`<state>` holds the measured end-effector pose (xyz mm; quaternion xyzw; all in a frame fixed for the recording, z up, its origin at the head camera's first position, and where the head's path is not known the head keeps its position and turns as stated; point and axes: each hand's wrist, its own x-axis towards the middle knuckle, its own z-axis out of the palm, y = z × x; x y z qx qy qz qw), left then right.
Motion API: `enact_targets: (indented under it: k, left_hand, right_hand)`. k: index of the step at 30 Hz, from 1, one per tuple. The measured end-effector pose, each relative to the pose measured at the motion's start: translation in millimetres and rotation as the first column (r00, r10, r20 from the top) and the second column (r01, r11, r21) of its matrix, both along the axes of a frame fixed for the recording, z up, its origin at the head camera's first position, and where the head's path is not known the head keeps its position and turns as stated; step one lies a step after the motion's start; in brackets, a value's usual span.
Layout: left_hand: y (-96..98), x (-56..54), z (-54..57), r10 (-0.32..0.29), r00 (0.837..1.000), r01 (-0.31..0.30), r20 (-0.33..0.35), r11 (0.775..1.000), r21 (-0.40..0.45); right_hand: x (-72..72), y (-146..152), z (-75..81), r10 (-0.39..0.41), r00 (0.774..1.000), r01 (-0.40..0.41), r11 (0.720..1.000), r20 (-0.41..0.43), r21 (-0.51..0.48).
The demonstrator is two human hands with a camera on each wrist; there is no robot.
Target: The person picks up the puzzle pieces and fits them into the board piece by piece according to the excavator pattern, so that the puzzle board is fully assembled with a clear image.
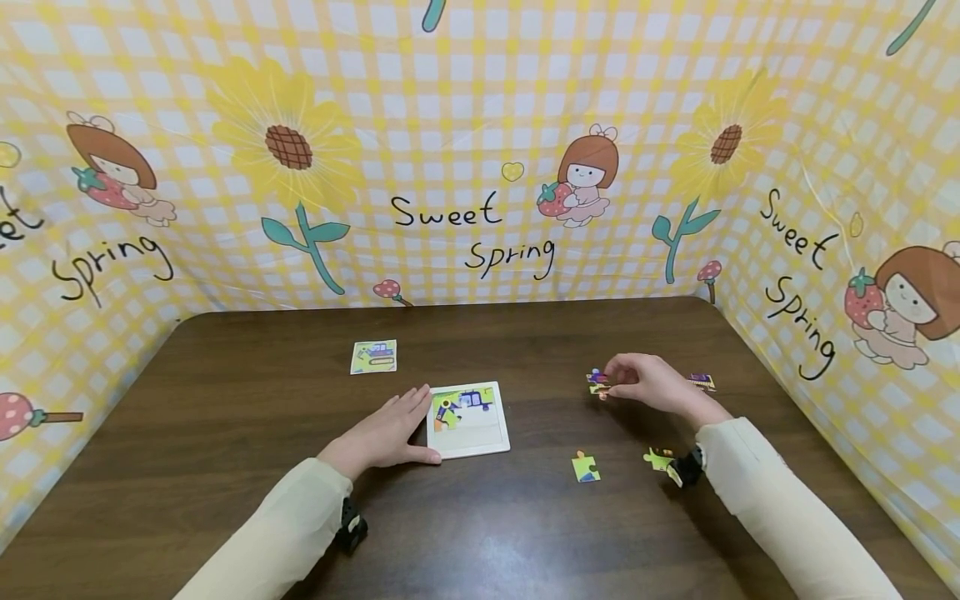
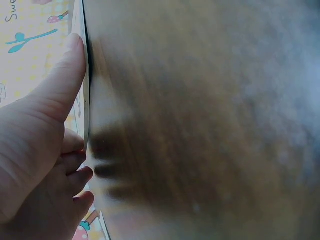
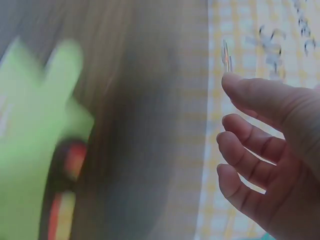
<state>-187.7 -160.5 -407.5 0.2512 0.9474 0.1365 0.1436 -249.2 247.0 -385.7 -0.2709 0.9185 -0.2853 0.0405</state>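
My left hand (image 1: 382, 432) rests at the left edge of a white puzzle tray (image 1: 474, 443), fingers and thumb extended along its side. Joined jigsaw pieces (image 1: 450, 408) with a vehicle picture fill the tray's upper part; its lower part shows bare white. In the left wrist view the thumb (image 2: 60, 80) lies against the tray's thin edge. Over to the right, my right hand (image 1: 651, 382) pinches a colourful jigsaw piece (image 1: 597, 380) between thumb and forefinger. That piece (image 3: 226, 56) appears edge-on in the right wrist view, above the table, with the other fingers loosely bent.
A loose green piece (image 1: 586, 468) lies right of the tray. Another green piece (image 1: 657, 459) is partly hidden by the right wrist camera, and a further piece (image 1: 703, 382) lies behind the right hand. A picture card (image 1: 373, 357) lies at back left. Patterned cloth surrounds the table.
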Motion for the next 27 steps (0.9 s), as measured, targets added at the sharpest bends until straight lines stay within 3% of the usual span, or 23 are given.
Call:
enact_targets:
  k: [13,27]
  left_hand:
    - [-0.6,0.1,0.2,0.0,1.0,0.0,-0.002,1.0,-0.002]
    - [-0.6,-0.3,-1.0,-0.007,1.0,0.007,-0.01,1.0,-0.003]
  right_hand:
    - [8.1,-87.2,13.2,0.155,0.987,-0.156,0.988,-0.03,-0.019]
    - [17.0,-155.8,-1.6,0.189,0.981,-0.186,0.979,-0.032,0.083]
